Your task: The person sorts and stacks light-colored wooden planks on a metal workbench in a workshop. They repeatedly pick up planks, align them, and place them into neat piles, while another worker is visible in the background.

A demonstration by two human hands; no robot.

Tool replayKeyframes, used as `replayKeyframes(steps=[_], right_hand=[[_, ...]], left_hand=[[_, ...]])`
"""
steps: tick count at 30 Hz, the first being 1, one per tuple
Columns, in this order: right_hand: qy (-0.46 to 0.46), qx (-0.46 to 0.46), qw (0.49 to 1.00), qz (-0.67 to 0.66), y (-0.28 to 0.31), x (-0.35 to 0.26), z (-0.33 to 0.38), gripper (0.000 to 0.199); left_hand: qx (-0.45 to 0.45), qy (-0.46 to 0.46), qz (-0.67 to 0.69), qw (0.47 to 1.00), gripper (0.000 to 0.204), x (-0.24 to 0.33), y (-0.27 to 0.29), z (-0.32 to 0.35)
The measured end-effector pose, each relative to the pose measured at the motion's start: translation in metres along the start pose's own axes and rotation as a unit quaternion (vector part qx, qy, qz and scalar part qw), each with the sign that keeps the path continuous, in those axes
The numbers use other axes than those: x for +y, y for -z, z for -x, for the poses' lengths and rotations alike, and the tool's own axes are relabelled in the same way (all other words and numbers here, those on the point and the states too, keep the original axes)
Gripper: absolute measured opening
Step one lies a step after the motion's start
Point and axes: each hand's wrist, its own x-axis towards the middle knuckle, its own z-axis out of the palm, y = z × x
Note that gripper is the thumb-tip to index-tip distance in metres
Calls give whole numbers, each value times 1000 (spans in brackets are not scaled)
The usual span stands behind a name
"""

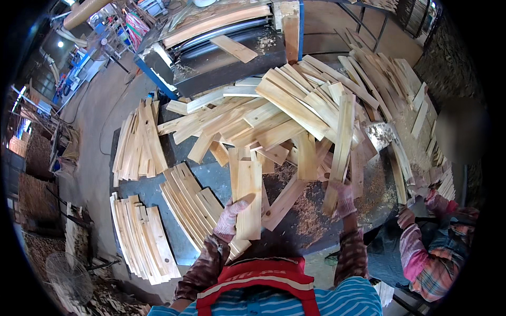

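Observation:
My left hand, in a pale pinkish work glove, is closed on the edge of a short wooden board held at the near side of the table. The thumb lies on the board's face, and the other fingers are hidden beneath it. To the right, my gloved right hand grips the near end of a longer, narrow wooden plank that leans over the heap. Its fingers are partly hidden. Beyond both hands spreads a loose pile of pale boards, overlapping at many angles.
Neater rows of boards lie at left: a far stack, a near stack and a middle stack. Sawdust covers part of the dark table. A machine stands behind the pile. A co-worker's hands handle planks at right.

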Motion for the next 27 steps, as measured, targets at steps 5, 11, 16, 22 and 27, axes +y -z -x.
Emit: replayKeyframes(steps=[5,11,16,22,27], right_hand=[[-41,-75,992,-93,-80,-20,82,58],[-155,-265,907,-289,-191,-20,131,80],[-232,-338,840,-356,-227,21,111,93],[-269,-312,833,-369,-282,19,127,95],[-272,-329,821,-380,-301,19,131,89]], left_hand=[[11,-37,-43,998,65,4,24,17],[58,-56,-79,994,61,20,80,62],[164,-135,-55,976,53,26,163,121],[385,-202,-161,886,44,-36,364,170],[524,78,-329,782,33,-100,474,235]])
